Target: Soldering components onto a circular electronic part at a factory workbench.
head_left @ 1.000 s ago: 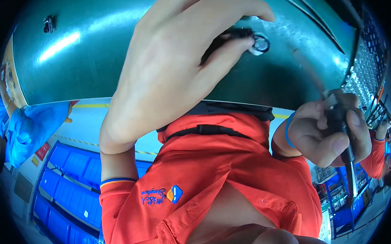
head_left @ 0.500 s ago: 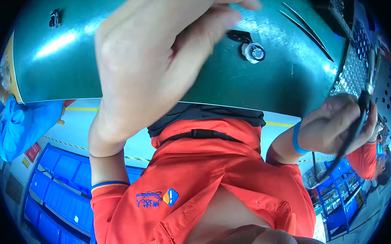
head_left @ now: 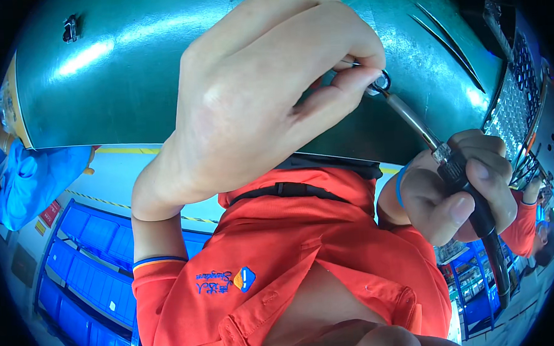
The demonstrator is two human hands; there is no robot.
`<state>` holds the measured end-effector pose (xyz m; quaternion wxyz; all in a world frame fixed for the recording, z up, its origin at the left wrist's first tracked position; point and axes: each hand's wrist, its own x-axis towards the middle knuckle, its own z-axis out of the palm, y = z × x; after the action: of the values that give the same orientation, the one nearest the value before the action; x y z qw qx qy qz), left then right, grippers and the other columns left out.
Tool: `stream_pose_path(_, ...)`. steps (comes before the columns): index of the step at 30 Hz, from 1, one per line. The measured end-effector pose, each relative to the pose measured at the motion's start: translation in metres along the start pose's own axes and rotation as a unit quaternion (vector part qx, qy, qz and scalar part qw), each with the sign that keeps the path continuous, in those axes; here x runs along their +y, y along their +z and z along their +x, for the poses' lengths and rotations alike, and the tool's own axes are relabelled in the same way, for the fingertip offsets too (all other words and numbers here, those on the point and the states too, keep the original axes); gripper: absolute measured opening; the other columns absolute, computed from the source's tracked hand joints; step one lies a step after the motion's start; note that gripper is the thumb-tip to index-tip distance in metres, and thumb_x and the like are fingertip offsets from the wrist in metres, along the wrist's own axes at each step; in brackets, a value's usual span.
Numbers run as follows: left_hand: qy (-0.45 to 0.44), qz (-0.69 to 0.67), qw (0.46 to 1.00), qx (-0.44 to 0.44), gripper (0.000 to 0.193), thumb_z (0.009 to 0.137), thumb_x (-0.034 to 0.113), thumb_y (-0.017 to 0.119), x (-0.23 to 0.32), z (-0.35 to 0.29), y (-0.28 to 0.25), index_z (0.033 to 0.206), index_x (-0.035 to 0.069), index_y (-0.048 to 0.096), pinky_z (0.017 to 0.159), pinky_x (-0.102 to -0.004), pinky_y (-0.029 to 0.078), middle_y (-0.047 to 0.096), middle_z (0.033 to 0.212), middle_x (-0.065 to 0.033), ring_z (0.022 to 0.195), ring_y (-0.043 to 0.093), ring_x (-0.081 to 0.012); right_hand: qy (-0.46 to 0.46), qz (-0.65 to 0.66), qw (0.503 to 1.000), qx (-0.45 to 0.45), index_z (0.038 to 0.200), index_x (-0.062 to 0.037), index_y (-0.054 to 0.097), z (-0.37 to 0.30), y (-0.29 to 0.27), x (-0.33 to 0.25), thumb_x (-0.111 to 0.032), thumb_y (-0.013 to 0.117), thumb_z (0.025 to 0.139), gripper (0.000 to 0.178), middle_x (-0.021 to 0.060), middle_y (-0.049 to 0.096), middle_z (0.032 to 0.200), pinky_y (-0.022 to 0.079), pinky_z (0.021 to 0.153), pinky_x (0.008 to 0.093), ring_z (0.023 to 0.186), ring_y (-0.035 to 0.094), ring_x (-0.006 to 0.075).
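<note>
My right hand [head_left: 460,186] grips a soldering iron [head_left: 414,120] by its black handle. The iron's metal shaft slants up and left, and its tip meets or nearly meets a small round part [head_left: 382,80] with a dark ring on the green work mat. At the mat's middle my left hand [head_left: 279,80] is closed in a pinch beside that part. A short bit of a thin silvery strand [head_left: 354,62] shows between its thumb and forefinger; the rest is hidden. The left hand also covers some of the round part's surroundings.
Dark tweezers [head_left: 449,48] lie on the green mat [head_left: 113,112] at the right. A small black part [head_left: 70,28] sits at the far left. A perforated metal panel [head_left: 523,69] stands beyond the right edge. Blue bins [head_left: 89,261] line the floor area; another person's red sleeve [head_left: 519,227] shows at right.
My right hand has brought the soldering iron from the right edge inward, its tip now at the round part. My left hand has moved right and down, to beside that part.
</note>
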<state>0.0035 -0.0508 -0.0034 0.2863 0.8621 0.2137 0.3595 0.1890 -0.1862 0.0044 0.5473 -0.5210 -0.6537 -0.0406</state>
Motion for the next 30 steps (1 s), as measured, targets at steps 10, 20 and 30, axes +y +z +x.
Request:
stream_pose_path(10, 0.005, 0.002, 1.000, 0.001, 0.022, 0.078, -0.004, 0.078, 0.001, 0.001, 0.000, 0.099, 0.001, 0.075, 0.064, -0.0270, 0.048, 0.071, 0.101, -0.0109, 0.080, 0.066, -0.0184, -0.008, -0.017, 0.997, -0.069, 0.100, 0.0047, 0.050, 0.004, -0.006, 0.001, -0.024, 0.052, 0.097, 0.029, 0.0149, 0.057, 0.090, 0.041, 0.045, 0.0330, 0.052, 0.049, 0.0206)
stream_pose_path(20, 0.016, 0.031, 0.999, 0.001, 0.023, 0.077, -0.003, 0.080, 0.001, 0.005, -0.009, 0.099, 0.002, 0.076, 0.059, -0.0244, 0.047, 0.070, 0.098, -0.0099, 0.076, 0.065, -0.0149, -0.017, -0.008, 0.997, -0.074, 0.101, 0.0049, 0.051, 0.006, -0.007, 0.003, -0.026, 0.052, 0.096, 0.031, 0.0143, 0.055, 0.077, 0.038, 0.045, 0.0319, 0.050, 0.048, 0.0198)
stream_pose_path(30, -0.013, 0.001, 1.000, -0.016, 0.023, 0.078, -0.002, 0.081, 0.010, 0.004, 0.001, 0.100, 0.002, 0.076, 0.057, -0.0234, 0.046, 0.070, 0.097, -0.0092, 0.075, 0.064, -0.0135, 0.013, 0.011, 0.998, 0.068, 0.099, 0.0031, 0.052, -0.005, -0.002, 0.006, -0.024, 0.049, 0.091, 0.028, 0.0104, 0.047, 0.063, 0.034, 0.042, 0.0316, 0.044, 0.040, 0.0168)
